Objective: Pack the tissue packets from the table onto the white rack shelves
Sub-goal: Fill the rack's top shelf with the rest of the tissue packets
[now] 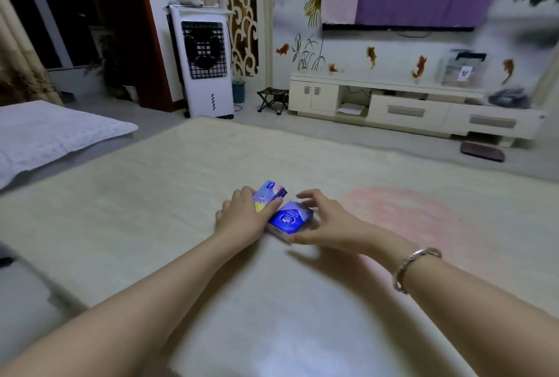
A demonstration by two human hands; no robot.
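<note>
- Reaching forward, both your forearms stretch over the pale table (pixel 157 225).
- Your left hand (pixel 245 216) lies palm-down, fingers curled over the lilac tissue packet (pixel 270 192).
- Your right hand (pixel 328 221) pinches the blue tissue packet (pixel 289 219) lying beside it, thumb near, fingers far.

I count two tissue packets on the table (pixel 151 210): one light purple packet (pixel 270 192) and one dark blue packet (pixel 289 219), lying just beside each other. Two hands are in my view, the left hand (pixel 245 216) and the right hand (pixel 328 221). One bracelet (pixel 413 268) shows.
</note>
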